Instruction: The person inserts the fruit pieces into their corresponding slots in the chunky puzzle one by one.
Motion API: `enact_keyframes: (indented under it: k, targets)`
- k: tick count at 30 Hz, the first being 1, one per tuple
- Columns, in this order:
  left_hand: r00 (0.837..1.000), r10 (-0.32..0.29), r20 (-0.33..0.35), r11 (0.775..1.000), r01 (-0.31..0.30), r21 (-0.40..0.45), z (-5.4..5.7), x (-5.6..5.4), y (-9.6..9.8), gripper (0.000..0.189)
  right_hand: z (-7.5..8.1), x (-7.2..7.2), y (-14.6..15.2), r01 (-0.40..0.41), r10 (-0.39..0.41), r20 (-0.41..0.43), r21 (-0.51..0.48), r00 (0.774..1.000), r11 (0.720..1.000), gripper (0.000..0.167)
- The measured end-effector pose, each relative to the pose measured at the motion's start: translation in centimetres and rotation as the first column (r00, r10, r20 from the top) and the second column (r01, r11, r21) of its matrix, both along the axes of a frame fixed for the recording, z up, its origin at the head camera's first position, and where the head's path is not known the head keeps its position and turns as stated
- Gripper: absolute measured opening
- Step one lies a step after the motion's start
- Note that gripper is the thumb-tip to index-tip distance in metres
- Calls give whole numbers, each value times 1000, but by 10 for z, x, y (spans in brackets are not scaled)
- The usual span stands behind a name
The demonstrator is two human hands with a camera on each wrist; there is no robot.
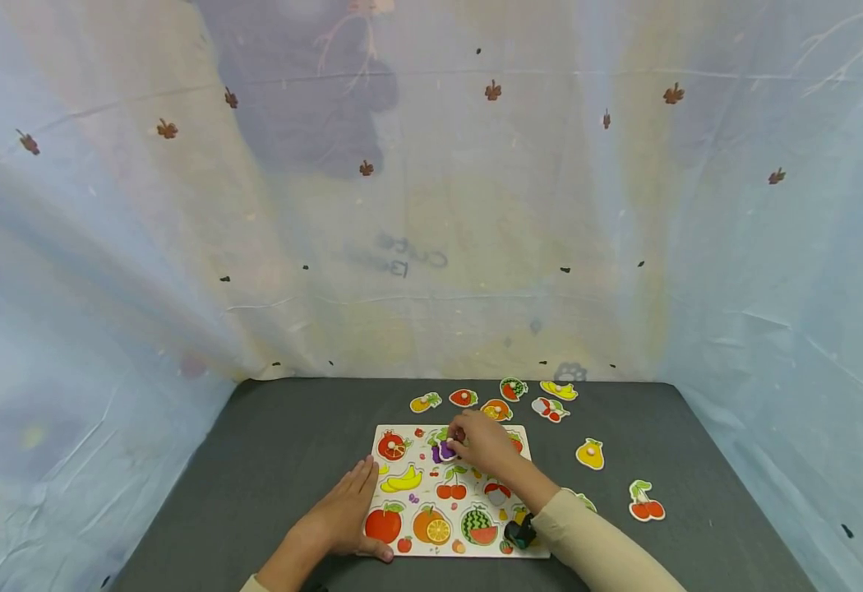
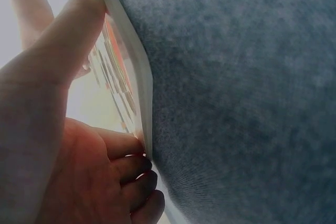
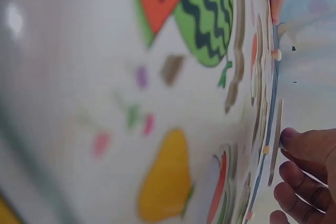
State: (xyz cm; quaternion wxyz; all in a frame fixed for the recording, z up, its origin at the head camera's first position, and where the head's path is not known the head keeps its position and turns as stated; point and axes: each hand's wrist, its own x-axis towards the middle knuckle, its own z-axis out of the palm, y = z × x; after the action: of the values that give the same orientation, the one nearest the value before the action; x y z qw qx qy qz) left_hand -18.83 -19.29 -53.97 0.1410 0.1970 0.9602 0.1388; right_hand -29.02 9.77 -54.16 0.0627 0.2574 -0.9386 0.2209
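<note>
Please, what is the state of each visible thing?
Puzzle board: flat on grey table, several slots unfilled.
Left grip: open, on board's left edge.
Right grip: pinching purple piece.
Purple piece: held.
Cherry piece: loose.
Pear piece: loose.
Banana piece: loose.
Watermelon piece: loose.
Orange piece: loose.
Yellow-green piece: loose.
Red piece: loose.
Red-white piece: loose.
Green-edged piece: partly hidden.

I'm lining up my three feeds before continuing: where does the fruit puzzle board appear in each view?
Head: bottom centre, the puzzle board lying flat.
Left wrist: a narrow strip left of centre, the board seen nearly edge-on.
Right wrist: most of the left and middle, the board close up.
Shared landmark: the left hand, at left in left wrist, top right in right wrist.
</note>
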Motion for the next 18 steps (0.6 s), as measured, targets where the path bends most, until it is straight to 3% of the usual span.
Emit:
enact_keyframes:
  k: [18]
  targets:
    - [1000,-2,2,1000,2,19,0,0,0,142,5,-2,-15,6,-7,25,44,1000,999,13]
